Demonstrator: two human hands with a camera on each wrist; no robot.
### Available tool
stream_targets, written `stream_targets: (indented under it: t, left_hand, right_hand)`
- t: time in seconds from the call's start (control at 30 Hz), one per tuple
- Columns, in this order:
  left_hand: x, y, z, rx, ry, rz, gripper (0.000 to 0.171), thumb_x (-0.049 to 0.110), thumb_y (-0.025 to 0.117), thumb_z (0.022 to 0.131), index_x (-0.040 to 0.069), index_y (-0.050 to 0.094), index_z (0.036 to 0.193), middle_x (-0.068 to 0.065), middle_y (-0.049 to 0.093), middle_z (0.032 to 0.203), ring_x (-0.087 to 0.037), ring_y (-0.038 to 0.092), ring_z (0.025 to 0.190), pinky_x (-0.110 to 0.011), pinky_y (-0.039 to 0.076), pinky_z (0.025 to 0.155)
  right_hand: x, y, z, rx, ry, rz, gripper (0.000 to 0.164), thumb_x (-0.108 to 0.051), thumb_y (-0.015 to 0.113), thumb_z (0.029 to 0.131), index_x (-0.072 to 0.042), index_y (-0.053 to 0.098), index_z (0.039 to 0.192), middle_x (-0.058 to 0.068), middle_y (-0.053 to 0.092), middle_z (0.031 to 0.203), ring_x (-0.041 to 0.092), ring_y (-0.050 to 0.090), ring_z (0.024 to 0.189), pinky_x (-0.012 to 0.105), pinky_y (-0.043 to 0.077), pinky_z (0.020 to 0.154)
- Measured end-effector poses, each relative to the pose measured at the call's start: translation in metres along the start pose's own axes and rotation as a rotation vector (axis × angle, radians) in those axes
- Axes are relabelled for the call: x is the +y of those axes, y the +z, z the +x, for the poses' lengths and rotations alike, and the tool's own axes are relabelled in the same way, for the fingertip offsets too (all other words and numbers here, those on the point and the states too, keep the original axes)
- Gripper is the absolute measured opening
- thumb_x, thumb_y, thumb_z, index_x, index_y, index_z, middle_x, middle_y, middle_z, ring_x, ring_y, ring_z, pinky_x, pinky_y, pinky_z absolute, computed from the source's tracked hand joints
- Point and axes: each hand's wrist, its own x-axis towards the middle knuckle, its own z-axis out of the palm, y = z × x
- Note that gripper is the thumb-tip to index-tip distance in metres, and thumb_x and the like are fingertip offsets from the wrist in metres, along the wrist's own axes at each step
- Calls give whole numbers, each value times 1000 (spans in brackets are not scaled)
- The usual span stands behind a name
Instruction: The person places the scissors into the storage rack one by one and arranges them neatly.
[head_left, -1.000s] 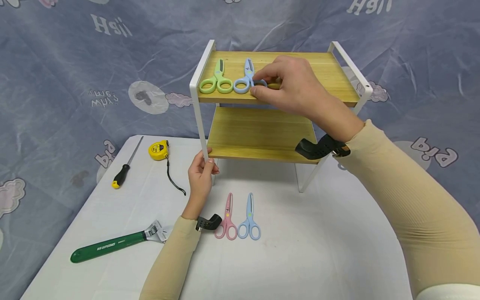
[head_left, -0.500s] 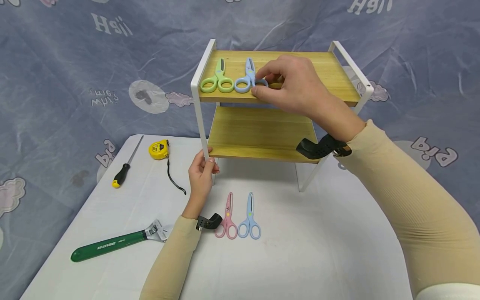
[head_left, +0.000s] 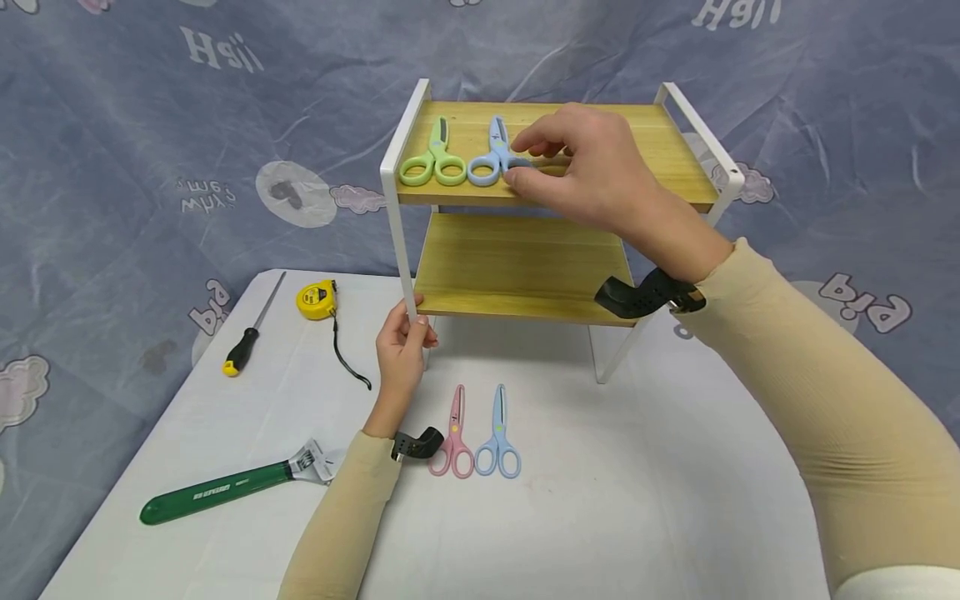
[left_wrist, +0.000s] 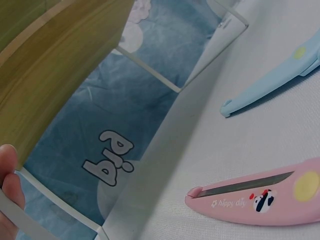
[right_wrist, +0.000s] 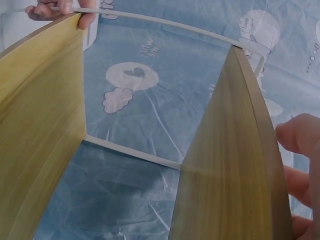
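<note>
Green scissors (head_left: pixel 437 155) and blue scissors (head_left: pixel 492 155) lie side by side on the upper board of a two-tier shelf rack (head_left: pixel 525 267), blades toward the back. My right hand (head_left: pixel 588 171) is at the blue scissors' right handle loop, thumb and forefinger spread apart around it; the hand partly covers that loop. Down at the lower board, my left hand (head_left: pixel 402 346) grips the rack's white front-left leg (head_left: pixel 401 250). On the table below lie pink scissors (head_left: pixel 455 433) and light-blue scissors (head_left: pixel 499 433), the pink pair's left loop partly behind the wrist camera.
On the left of the white table (head_left: pixel 600 500) are a screwdriver (head_left: pixel 243 346), a yellow tape measure (head_left: pixel 317 300) with a black strap, and a green-handled adjustable wrench (head_left: pixel 225 490). A patterned grey-blue cloth (head_left: pixel 150 125) hangs behind the rack.
My right thumb and forefinger have spread apart and shifted slightly right from the blue scissors' handle. The scissors stay in place on the upper board. My left hand keeps its grip.
</note>
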Motion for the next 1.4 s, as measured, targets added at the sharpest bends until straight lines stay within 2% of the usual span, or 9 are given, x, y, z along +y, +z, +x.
stream_targets:
  t: [0.13, 0.4, 0.5, 0.67, 0.77, 0.93, 1.1, 1.27, 1.4]
  left_hand:
    - [-1, -2, -1, 2, 29, -4, 30, -3, 52, 100, -9, 60, 129, -7, 59, 71, -3, 62, 63, -17, 59, 60]
    - [-5, -2, -1, -6, 44, -14, 31, -3, 52, 100, -10, 59, 129, 6, 59, 71, -2, 62, 63, -16, 59, 60]
    - [-5, -2, -1, -6, 44, -17, 30, -3, 52, 100, -10, 59, 129, 6, 59, 71, -2, 62, 63, -16, 59, 60]
    - [-4, -2, -1, -6, 38, -15, 30, -4, 52, 100, -10, 60, 129, 2, 59, 72, -2, 62, 63, -17, 59, 61]
    - [-3, -1, -1, -4, 32, -12, 30, -4, 52, 101, -9, 60, 129, 0, 59, 72, -2, 62, 63, -17, 59, 61]
    - [-3, 0, -1, 0, 25, -13, 30, -4, 52, 101, -9, 60, 129, 3, 59, 72, -2, 62, 63, -17, 59, 61]
    - [-4, 1, -2, -6, 24, -13, 31, -4, 52, 100, -9, 60, 130, 3, 59, 72, -2, 62, 63, -17, 59, 61]
    - [-5, 0, -2, -11, 29, -3, 31, -4, 52, 101, -8, 60, 130, -6, 59, 72, -3, 62, 64, -18, 60, 62]
    - [-5, -1, -1, -8, 36, 1, 31, -4, 51, 101, -8, 60, 130, -13, 59, 72, -3, 62, 64, -18, 59, 61]
  right_hand:
    - [2, 0, -3, 52, -127, -1, 26, -19, 72, 88, -1, 77, 106, 20, 71, 97, 32, 62, 92, 39, 46, 80]
    - [1, -3, -26, 151, -263, -6, 22, -16, 74, 85, 0, 77, 99, 19, 70, 94, 32, 64, 89, 36, 44, 71]
    - [1, -3, -39, 184, -316, -5, 20, -14, 75, 85, 1, 76, 98, 19, 70, 96, 32, 64, 89, 29, 45, 72]
    - [-5, -1, -62, 252, -360, 62, 16, -10, 74, 81, -1, 77, 94, 16, 71, 93, 31, 65, 87, 19, 46, 80]
    - [-8, 5, -75, 282, -413, 106, 17, -18, 71, 87, -3, 78, 92, 15, 71, 92, 32, 65, 87, 23, 47, 82]
    - [-8, 19, -95, 267, -518, 153, 34, -32, 61, 100, -5, 77, 90, 14, 71, 91, 31, 65, 86, 36, 48, 79]
    - [-3, 33, -120, 224, -524, 163, 32, -30, 59, 102, -6, 77, 91, 12, 71, 93, 28, 64, 87, 38, 48, 79]
    - [6, 50, -147, 220, -516, 136, 33, -32, 57, 102, -7, 76, 90, 11, 71, 95, 26, 65, 86, 37, 49, 77]
    - [13, 66, -166, 216, -486, 159, 31, -32, 58, 102, -9, 76, 90, 9, 71, 95, 24, 66, 85, 35, 50, 76]
